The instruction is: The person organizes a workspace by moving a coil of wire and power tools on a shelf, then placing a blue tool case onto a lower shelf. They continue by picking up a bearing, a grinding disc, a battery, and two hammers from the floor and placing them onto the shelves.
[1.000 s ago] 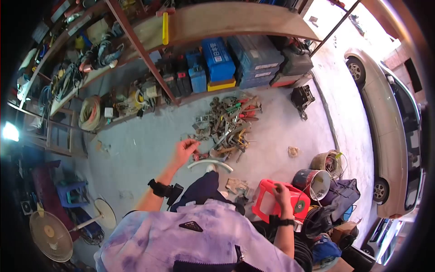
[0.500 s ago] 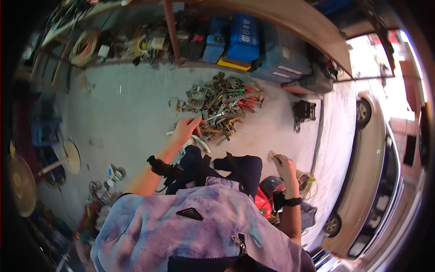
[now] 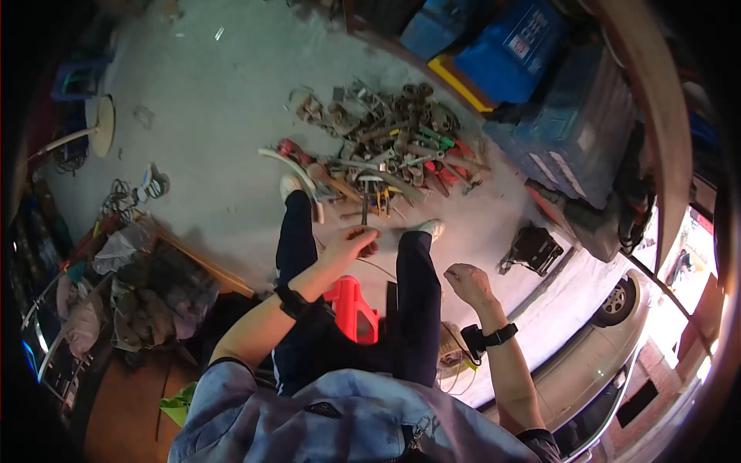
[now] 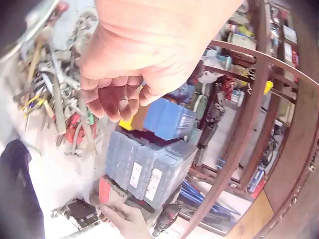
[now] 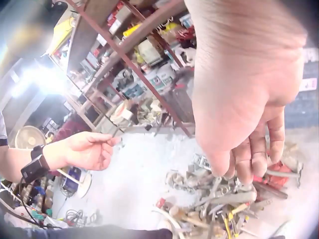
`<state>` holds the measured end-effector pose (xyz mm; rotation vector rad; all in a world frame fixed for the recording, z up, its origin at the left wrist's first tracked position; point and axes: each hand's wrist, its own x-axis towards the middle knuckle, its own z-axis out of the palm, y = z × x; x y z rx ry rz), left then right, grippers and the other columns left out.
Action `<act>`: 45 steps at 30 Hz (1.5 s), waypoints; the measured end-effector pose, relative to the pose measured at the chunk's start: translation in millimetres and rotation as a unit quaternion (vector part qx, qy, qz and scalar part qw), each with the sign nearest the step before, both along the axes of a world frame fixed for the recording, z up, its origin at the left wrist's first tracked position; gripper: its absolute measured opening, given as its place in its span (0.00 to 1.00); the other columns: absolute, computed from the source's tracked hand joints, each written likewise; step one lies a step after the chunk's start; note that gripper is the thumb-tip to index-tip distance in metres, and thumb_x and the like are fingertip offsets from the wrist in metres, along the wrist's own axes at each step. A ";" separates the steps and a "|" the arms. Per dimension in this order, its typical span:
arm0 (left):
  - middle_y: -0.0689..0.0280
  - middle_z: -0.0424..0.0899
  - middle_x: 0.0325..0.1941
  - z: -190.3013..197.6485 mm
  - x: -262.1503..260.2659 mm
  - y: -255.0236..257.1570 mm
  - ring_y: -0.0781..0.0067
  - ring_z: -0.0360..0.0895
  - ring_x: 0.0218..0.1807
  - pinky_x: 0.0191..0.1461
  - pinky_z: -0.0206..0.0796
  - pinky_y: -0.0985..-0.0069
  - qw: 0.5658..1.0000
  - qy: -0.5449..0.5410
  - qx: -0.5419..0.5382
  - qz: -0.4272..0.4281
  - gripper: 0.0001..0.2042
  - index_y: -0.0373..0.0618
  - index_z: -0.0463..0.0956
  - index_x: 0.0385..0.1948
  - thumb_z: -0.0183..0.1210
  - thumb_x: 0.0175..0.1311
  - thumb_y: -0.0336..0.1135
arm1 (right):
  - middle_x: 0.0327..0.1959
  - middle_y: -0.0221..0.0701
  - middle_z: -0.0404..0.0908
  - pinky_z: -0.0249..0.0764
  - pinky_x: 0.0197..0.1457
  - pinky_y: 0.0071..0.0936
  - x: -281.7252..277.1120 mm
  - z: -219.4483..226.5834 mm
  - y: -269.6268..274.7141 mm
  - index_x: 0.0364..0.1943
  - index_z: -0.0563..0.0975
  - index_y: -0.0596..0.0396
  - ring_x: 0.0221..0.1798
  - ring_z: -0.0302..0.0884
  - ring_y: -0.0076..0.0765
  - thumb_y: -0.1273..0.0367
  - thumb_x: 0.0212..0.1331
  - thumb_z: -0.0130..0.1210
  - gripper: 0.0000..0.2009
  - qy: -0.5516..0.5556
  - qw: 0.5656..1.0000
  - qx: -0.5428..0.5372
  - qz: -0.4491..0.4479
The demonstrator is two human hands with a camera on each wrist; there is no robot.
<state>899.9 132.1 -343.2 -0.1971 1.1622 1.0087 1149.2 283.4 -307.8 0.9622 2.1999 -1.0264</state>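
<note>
My left hand hovers over the floor with loosely curled fingers, near the front of a heap of hand tools. In the left wrist view its palm and fingers show nothing held. The heap mixes wrenches, pliers with red handles and a wooden-handled hammer. To the right, my right hand hangs in the air beside my knee, its fingers relaxed and bent. Nothing shows in it in the right wrist view, where the heap appears below its fingers.
A red plastic stool is between my legs. A curved pale hose lies by my left shoe. Blue toolboxes stand behind the heap, and a black metal device is on the floor at right. A car is farther right.
The view has turned and my body has moved down, with the knees now spread and the tool heap between my feet. Both hands stay in the air; the red stool now shows between my legs.
</note>
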 end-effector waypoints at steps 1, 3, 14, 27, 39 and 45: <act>0.69 0.75 0.27 -19.9 14.8 4.6 0.82 0.71 0.30 0.35 0.64 0.83 1.000 -0.013 -0.011 0.003 0.12 0.41 0.74 0.36 0.51 0.58 0.40 | 0.25 0.34 0.77 0.70 0.35 0.32 5.8 -14.4 1.9 0.24 0.76 0.54 0.32 0.75 0.39 0.65 0.48 0.52 0.07 -0.013 1.000 -0.011 0.003; 0.68 0.75 0.29 -60.0 38.6 11.7 0.81 0.71 0.30 0.36 0.64 0.82 0.997 -0.051 -0.054 0.016 0.12 0.42 0.73 0.36 0.52 0.57 0.40 | 0.23 0.35 0.76 0.70 0.34 0.33 11.8 -48.8 -0.3 0.21 0.75 0.55 0.31 0.74 0.39 0.65 0.47 0.53 0.08 -0.061 0.997 -0.022 0.032; 0.67 0.75 0.29 -241.6 42.6 -49.4 0.78 0.72 0.30 0.38 0.65 0.80 0.939 -0.147 -0.167 0.263 0.10 0.42 0.69 0.40 0.47 0.60 0.34 | 0.38 0.40 0.72 0.66 0.46 0.36 -74.0 -282.9 -10.2 0.39 0.70 0.58 0.44 0.68 0.46 0.65 0.43 0.56 0.18 0.028 0.980 0.171 0.098; 0.67 0.75 0.27 -246.4 15.7 -54.3 0.80 0.72 0.30 0.38 0.64 0.83 0.917 -0.230 -0.086 0.313 0.10 0.39 0.70 0.39 0.46 0.61 0.33 | 0.20 0.36 0.72 0.70 0.22 0.30 -162.2 -329.2 -17.4 0.31 0.69 0.60 0.22 0.74 0.36 0.70 0.42 0.54 0.12 -0.257 0.846 -0.392 -0.256; 0.68 0.75 0.34 -247.1 19.8 -25.3 0.81 0.72 0.37 0.43 0.64 0.82 0.941 -0.190 -0.124 0.252 0.14 0.40 0.66 0.46 0.47 0.60 0.36 | 0.14 0.32 0.69 0.63 0.11 0.23 -166.7 -247.3 -53.2 0.36 0.66 0.64 0.10 0.67 0.28 0.75 0.45 0.48 0.12 -0.156 0.790 -0.414 -0.424; 0.69 0.70 0.43 -250.5 29.0 -10.2 0.78 0.68 0.45 0.46 0.63 0.79 0.925 -0.216 -0.156 0.272 0.19 0.42 0.62 0.50 0.49 0.59 0.40 | 0.13 0.32 0.67 0.63 0.12 0.24 -141.8 -184.8 -57.1 0.33 0.64 0.63 0.10 0.67 0.30 0.76 0.44 0.51 0.11 -0.228 0.760 -0.389 -0.468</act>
